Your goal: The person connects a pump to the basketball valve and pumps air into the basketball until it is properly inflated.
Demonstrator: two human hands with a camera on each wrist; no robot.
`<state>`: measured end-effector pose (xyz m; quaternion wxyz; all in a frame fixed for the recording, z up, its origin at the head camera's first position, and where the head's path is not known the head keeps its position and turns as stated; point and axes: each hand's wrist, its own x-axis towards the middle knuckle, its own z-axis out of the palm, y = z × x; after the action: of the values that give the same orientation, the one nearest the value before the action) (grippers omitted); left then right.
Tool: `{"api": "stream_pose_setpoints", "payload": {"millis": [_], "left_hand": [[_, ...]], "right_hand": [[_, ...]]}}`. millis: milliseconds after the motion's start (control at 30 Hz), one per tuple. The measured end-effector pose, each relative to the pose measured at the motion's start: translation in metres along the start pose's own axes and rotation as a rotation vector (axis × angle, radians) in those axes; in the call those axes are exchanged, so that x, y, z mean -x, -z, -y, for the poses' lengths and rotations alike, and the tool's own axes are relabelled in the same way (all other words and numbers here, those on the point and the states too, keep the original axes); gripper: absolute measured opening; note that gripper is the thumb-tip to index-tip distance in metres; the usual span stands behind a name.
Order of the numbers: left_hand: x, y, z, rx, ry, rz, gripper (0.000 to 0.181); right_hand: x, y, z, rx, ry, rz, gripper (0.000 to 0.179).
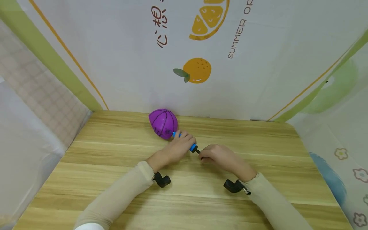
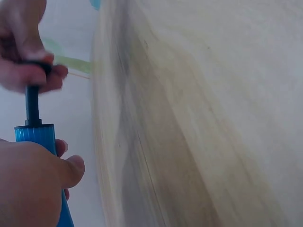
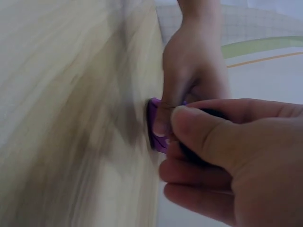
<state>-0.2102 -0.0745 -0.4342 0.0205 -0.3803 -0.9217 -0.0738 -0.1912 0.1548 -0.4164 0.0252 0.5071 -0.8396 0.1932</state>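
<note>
A blue hand pump [image 1: 193, 148] lies slantwise above the wooden table, its far end right at a purple ball [image 1: 163, 124] with black lines. The ball looks partly caved in, with a pointed edge at its left. My left hand [image 1: 179, 149] grips the pump's blue barrel [image 2: 37, 135], thumb and fingers wrapped round it. With my right hand [image 1: 221, 158] I hold the black handle at the near end, fingers curled over it. A length of black rod [image 2: 32, 105] shows between barrel and handle. In the right wrist view my right hand hides most of the black handle [image 3: 201, 158].
The wood-grain table [image 1: 184, 204] stretches out around both forearms. Behind it hangs a white cloth [image 1: 129, 80] printed with oranges and lettering, close behind the ball. A black wrist mount [image 1: 162, 180] sits on the left wrist and another [image 1: 233, 186] on the right.
</note>
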Motion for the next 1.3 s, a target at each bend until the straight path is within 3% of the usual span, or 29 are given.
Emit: {"api": "stream_pose_setpoints", "payload": {"millis": [133, 400, 967, 1300], "left_hand": [[0.0, -0.001, 0.0, 0.003, -0.023, -0.004, 0.025], [-0.003, -0.001, 0.012, -0.009, -0.043, -0.009, 0.024], [0.0, 0.004, 0.019, 0.049, -0.006, -0.002, 0.022], [-0.002, 0.004, 0.006, 0.011, 0.004, 0.029, 0.028]], "right_hand": [[-0.007, -0.008, -0.003, 0.026, 0.009, -0.013, 0.012], [-0.007, -0.008, 0.003, 0.18, 0.056, -0.026, 0.009], [0.047, 0.02, 0.022, 0.124, 0.073, -0.035, 0.021], [0.032, 0.013, 0.019, 0.188, 0.065, -0.034, 0.012]]}}
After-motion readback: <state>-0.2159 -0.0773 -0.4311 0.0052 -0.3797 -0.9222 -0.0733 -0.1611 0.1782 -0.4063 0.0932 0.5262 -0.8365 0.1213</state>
